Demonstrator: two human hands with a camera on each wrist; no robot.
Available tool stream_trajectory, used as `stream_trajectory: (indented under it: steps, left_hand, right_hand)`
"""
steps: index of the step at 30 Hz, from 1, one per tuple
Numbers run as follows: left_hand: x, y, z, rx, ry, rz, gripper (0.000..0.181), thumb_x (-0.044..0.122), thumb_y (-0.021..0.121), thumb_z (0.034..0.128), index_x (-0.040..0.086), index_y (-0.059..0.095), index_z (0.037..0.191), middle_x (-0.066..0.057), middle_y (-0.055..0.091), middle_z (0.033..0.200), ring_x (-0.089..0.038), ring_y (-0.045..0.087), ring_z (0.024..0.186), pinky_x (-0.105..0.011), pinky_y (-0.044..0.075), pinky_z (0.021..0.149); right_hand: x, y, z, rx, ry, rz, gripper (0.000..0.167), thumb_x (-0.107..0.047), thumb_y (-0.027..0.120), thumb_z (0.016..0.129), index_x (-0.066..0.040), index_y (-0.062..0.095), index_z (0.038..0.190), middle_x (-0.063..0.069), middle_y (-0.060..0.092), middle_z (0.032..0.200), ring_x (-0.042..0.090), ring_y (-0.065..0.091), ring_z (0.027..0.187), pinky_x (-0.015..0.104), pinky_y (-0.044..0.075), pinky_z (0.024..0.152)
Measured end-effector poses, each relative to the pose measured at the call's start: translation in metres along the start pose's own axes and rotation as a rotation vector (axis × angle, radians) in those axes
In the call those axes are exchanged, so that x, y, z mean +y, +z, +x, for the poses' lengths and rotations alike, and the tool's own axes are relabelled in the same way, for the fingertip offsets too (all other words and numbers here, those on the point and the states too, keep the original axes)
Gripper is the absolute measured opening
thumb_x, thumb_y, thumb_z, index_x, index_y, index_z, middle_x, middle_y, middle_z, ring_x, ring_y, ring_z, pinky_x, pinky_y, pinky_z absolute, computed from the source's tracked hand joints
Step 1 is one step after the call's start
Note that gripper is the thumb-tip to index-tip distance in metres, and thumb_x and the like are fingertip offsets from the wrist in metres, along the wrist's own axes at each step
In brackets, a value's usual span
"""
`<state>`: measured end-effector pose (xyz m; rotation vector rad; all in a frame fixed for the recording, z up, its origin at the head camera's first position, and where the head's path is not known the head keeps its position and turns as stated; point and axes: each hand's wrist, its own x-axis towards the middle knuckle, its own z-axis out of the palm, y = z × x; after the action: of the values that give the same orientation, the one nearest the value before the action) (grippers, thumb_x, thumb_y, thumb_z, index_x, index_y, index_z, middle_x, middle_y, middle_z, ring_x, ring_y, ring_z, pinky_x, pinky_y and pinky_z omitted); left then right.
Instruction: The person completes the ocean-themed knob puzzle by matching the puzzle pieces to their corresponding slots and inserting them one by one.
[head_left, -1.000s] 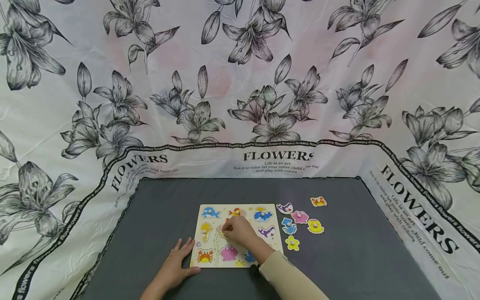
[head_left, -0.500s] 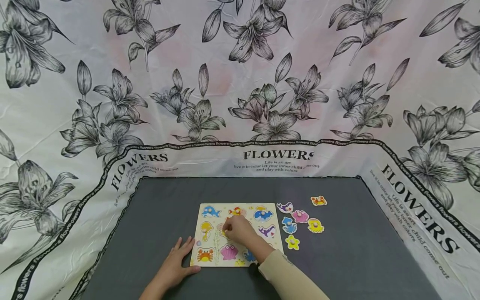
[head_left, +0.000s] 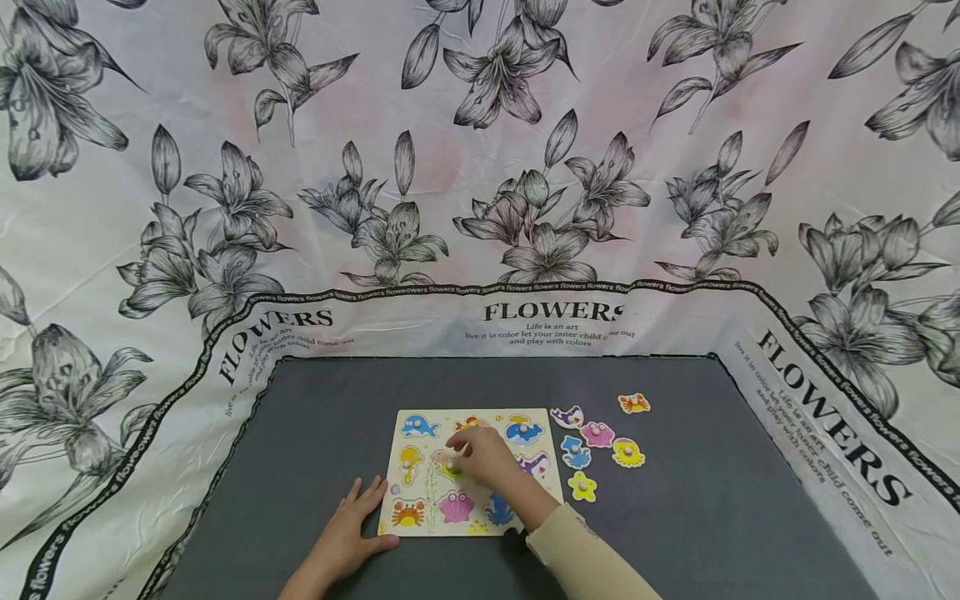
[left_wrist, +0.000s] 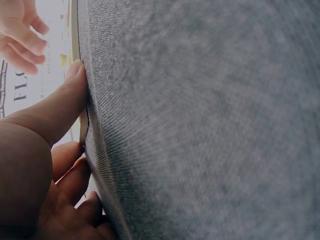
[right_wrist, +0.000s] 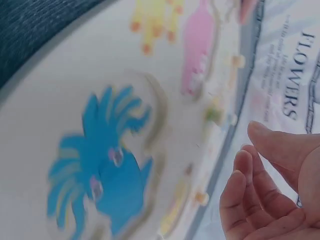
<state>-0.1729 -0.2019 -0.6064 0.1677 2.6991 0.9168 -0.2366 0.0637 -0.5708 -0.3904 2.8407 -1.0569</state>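
The pale puzzle board [head_left: 517, 527] lies flat on the dark table, printed with sea animals. At its lower left corner, the left hand [head_left: 347, 532] rests with its thumb on the front edge and its spread fingers along the left edge. In the left wrist view, the thumb [left_wrist: 67, 100] touches the board's thin edge. Over the board's middle hovers the right hand [head_left: 483, 458]; in the right wrist view its thumb and fingers [right_wrist: 232, 200] are apart with nothing between them. Beneath it sits a yellow-green piece [head_left: 450, 468], partly hidden. A blue figure [right_wrist: 115, 170] shows near the right wrist.
Several knobbed pieces lie right of the board: a purple-white whale [head_left: 567, 417], a pink shell [head_left: 597, 434], a blue piece [head_left: 576, 452], a yellow round one [head_left: 628, 453], a yellow star [head_left: 582, 486] and a crab [head_left: 634, 403]. Flower-printed cloth [head_left: 555, 333] borders the table.
The right hand's fingers have come off the middle of the board and lifted slightly, uncovering more of the yellow-green piece. The left hand has stayed in place.
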Motion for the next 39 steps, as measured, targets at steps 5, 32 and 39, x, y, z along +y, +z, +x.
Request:
stream_trajectory:
  steps: [5, 32, 39]
  left_hand:
    - [0.000, -0.001, 0.000, 0.001, 0.005, -0.002, 0.101, 0.045, 0.089, 0.0680, 0.013, 0.045, 0.153, -0.011, 0.036, 0.162, -0.046, 0.016, 0.153, -0.072, 0.018, 0.116]
    - [-0.003, -0.001, 0.001, -0.009, 0.015, 0.001, 0.102, 0.047, 0.088, 0.0684, 0.012, 0.045, 0.153, -0.013, 0.037, 0.162, -0.047, 0.015, 0.153, -0.071, 0.017, 0.117]
    - [-0.001, -0.001, 0.001, -0.012, 0.019, 0.001, 0.101, 0.047, 0.088, 0.0686, 0.012, 0.046, 0.153, -0.013, 0.037, 0.162, -0.047, 0.015, 0.153, -0.071, 0.017, 0.118]
  right_hand:
    - [0.006, -0.019, -0.010, 0.071, -0.055, 0.018, 0.028, -0.010, 0.076, 0.090, -0.013, 0.075, 0.118, 0.003, 0.072, 0.104, 0.013, 0.064, 0.085, 0.027, 0.053, 0.069]
    - [0.080, -0.108, -0.055, 0.414, 0.105, 0.097, 0.028, -0.007, 0.080, 0.086, -0.011, 0.076, 0.113, 0.004, 0.075, 0.099, 0.018, 0.069, 0.086, 0.034, 0.060, 0.075]
    - [0.115, -0.121, -0.070, 0.455, 0.177, 0.111, 0.031, -0.008, 0.078, 0.088, -0.005, 0.073, 0.119, 0.011, 0.075, 0.102, 0.023, 0.070, 0.087, 0.024, 0.055, 0.067]
